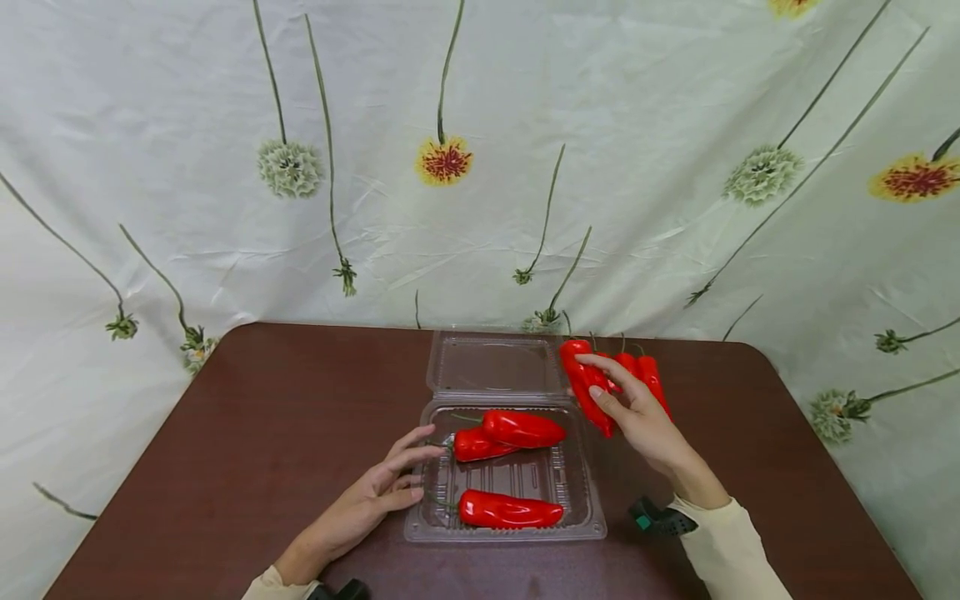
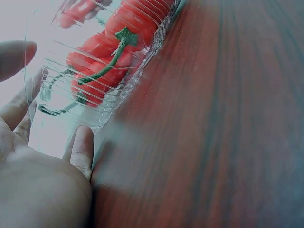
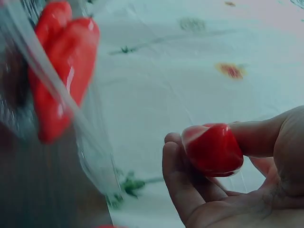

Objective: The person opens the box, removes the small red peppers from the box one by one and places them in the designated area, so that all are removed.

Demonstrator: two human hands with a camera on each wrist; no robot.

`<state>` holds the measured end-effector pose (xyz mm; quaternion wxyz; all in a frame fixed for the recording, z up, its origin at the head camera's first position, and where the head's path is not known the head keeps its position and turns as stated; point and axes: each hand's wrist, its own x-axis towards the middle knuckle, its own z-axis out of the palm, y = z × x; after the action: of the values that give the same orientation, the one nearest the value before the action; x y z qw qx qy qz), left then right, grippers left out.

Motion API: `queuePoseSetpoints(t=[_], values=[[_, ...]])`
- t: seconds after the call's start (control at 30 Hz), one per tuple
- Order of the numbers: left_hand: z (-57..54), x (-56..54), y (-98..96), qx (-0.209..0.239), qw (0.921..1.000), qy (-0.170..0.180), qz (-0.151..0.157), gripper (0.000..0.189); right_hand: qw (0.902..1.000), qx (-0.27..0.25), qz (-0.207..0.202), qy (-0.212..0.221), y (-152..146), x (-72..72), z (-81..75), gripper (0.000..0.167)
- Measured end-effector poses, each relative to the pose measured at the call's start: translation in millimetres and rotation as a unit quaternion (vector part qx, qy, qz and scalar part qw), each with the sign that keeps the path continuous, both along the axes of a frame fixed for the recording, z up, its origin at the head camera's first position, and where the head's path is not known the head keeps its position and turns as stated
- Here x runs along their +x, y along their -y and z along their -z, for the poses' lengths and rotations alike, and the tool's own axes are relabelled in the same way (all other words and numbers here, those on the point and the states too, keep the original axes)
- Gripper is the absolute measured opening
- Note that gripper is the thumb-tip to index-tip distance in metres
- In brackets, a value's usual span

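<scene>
An open clear plastic clamshell box (image 1: 502, 534) holds three red peppers with green stems: one pepper (image 1: 510, 509) lies near the front, another pepper (image 1: 523, 428) overlaps a third (image 1: 476, 445) at the back. My left hand (image 1: 367, 500) rests at the box's left side, fingers spread and fairly straight, next to the stems (image 2: 107, 71). To the right of the box, my right hand (image 1: 637, 417) pinches a long red pepper (image 1: 583, 387) between thumb and fingers. In the right wrist view that pepper's tip (image 3: 213, 149) points toward the camera.
Several more red peppers (image 1: 651, 379) lie behind the right hand on the dark brown table (image 1: 300, 400). The box's hinged lid (image 1: 498, 364) lies folded back toward the table's far edge. A white flower-print cloth (image 1: 390, 208) hangs behind.
</scene>
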<state>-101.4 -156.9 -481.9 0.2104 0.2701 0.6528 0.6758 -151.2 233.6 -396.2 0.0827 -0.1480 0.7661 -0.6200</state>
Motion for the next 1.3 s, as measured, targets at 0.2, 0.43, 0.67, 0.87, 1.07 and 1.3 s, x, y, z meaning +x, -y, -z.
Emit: queuePoseSetpoints(t=[0.2, 0.43, 0.67, 0.87, 1.07, 1.3], values=[[-1.0, 1.8, 1.1, 0.007, 0.9999, -0.008, 0.002, 0.049, 0.9980, 0.025, 0.055, -0.019, -30, -7.4, -2.2, 0.048], [-2.7, 1.5, -0.7, 0.010, 0.9999, -0.010, 0.001, 0.049, 0.9939, 0.022, 0.106, -0.021, -54, -11.8, -5.1, 0.050], [-1.2, 1.6, -0.5, 0.007, 0.9999, -0.008, -0.001, 0.049, 0.9892, 0.023, 0.142, -0.028, -73, -17.0, 0.1, 0.051], [0.4, 1.8, -0.4, 0.010, 0.9999, -0.008, 0.000, 0.049, 0.9857, 0.018, 0.167, -0.016, -90, -20.2, 9.8, 0.053], [0.8, 0.7, -1.2, 0.007, 0.9999, -0.008, 0.001, 0.049, 0.9846, -0.009, 0.174, 0.011, -110, -18.6, 16.1, 0.053], [0.3, 0.6, -1.3, 0.004, 0.9999, -0.011, -0.004, 0.049, 0.9816, 0.021, 0.189, 0.018, -121, -21.0, 19.2, 0.053]])
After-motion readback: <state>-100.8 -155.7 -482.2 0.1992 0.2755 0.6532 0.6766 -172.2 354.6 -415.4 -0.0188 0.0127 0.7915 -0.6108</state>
